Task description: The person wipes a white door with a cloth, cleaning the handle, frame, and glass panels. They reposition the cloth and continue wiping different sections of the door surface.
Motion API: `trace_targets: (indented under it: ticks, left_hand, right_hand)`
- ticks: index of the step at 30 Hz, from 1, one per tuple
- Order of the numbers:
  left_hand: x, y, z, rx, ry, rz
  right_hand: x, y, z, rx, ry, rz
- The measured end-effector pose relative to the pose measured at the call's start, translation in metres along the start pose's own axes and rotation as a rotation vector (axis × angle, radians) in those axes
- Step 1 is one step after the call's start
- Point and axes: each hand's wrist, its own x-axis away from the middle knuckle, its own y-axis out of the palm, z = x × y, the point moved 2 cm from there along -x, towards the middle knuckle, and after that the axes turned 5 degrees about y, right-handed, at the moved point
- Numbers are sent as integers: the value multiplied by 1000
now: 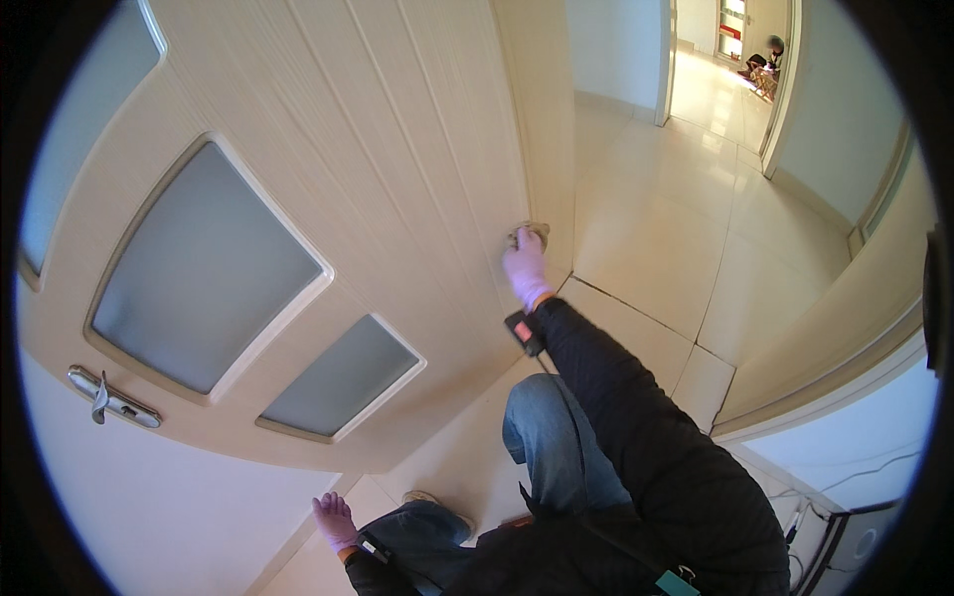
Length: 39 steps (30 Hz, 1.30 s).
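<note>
My right hand (pixel 526 267), in a pinkish-purple glove, presses a bunched greyish-brown cloth (pixel 538 234) to the lower hinge side of an open door (pixel 417 246). The door is pale wood-grain with grooves and has several frosted glass panes (pixel 209 268). My left hand (pixel 335 519), gloved alike, is at the lower left beside my bent knee, fingers apart and nothing in it. Near the door's left edge is a metal lever handle (pixel 112 397) on its plate. Small dark devices are strapped at both wrists.
Right of the door lies a tiled floor (pixel 648 201) leading to a doorway, where a person (pixel 768 63) sits low in the far room. A door frame (pixel 820 357) curves along the right. Loose cables (pixel 842 477) and a dark-edged box (pixel 857 551) are at the lower right.
</note>
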Motion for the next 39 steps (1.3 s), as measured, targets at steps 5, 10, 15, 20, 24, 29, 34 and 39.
trace_targets:
  ticks: [5, 10, 15, 20, 24, 29, 34, 39]
  left_hand:
    - [-4, -1, -5, 1, -55, 109]
    - [-9, -10, -6, -4, -81, 150]
    - [-12, -20, -4, 59, -31, 56]
    - [-23, -23, -2, 71, -65, 33]
    - [-28, -24, -2, 30, -55, 7]
    - [-25, -38, -6, 27, -94, 146]
    - [-34, -42, -10, 13, -63, 59]
    - [-38, -39, -14, -27, -93, 144]
  right_hand:
    - [113, 40, -67, 98, -313, 29]
    - [154, 66, -69, 176, -668, -144]
    - [101, 69, -20, 192, -348, 105]
    - [109, 90, -29, -202, 56, 154]
    - [193, 123, -83, -215, -215, 27]
    - [178, 118, -71, -265, -301, 19]
    - [109, 115, -1, -354, 42, 398]
    - [160, 167, 33, -567, 791, 107]
